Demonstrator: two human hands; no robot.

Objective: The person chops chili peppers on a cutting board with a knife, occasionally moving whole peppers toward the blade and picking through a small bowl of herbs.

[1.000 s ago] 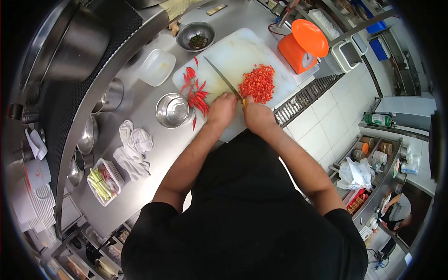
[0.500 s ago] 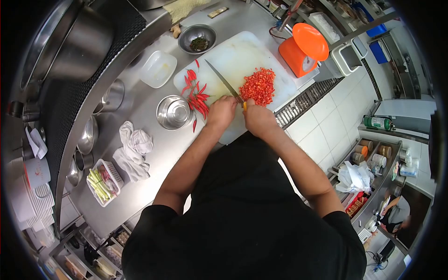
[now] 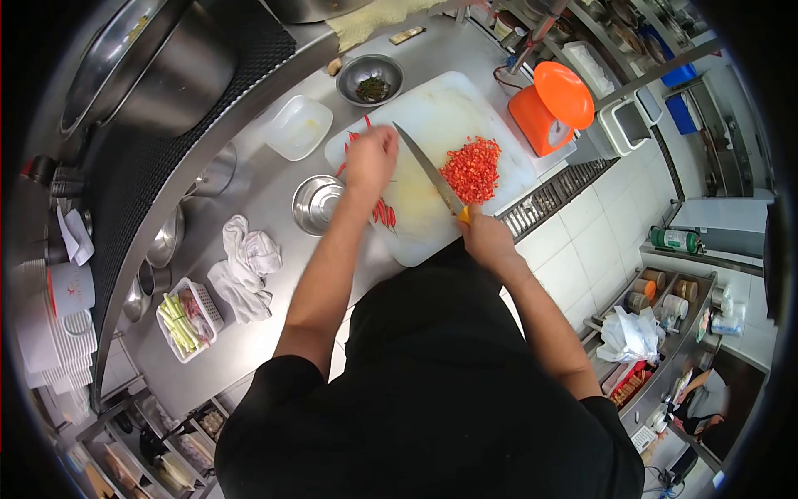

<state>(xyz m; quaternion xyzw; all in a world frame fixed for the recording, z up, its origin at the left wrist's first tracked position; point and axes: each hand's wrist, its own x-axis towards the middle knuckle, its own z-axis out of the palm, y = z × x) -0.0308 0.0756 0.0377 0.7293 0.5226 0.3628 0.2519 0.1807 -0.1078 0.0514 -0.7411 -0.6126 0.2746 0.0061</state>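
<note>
My right hand (image 3: pixel 489 241) grips the yellow handle of a kitchen knife (image 3: pixel 430 170), its long blade pointing away over the white cutting board (image 3: pixel 440 100). To the right of the blade lies a heap of chopped red chili (image 3: pixel 471 170). My left hand (image 3: pixel 371 158) is over the board's left side with curled fingers. What they may hold is hidden. Whole red chilies (image 3: pixel 383 214) lie below that hand, and more show around its far side, partly covered by it. A round steel bowl (image 3: pixel 317 205) stands left of my left forearm.
Behind the board are a steel bowl with dark green bits (image 3: pixel 371 81) and a white dish (image 3: pixel 299 127). An orange scale (image 3: pixel 544 116) stands at the right. Left lie a cloth (image 3: pixel 245 270) and a white basket of cut stalks (image 3: pixel 189 320). Another person (image 3: pixel 706 403) is far right.
My left hand has left the knife and moved up and left over the whole chilies. The right hand, with the knife, has shifted slightly down and right. The view has shifted a little.
</note>
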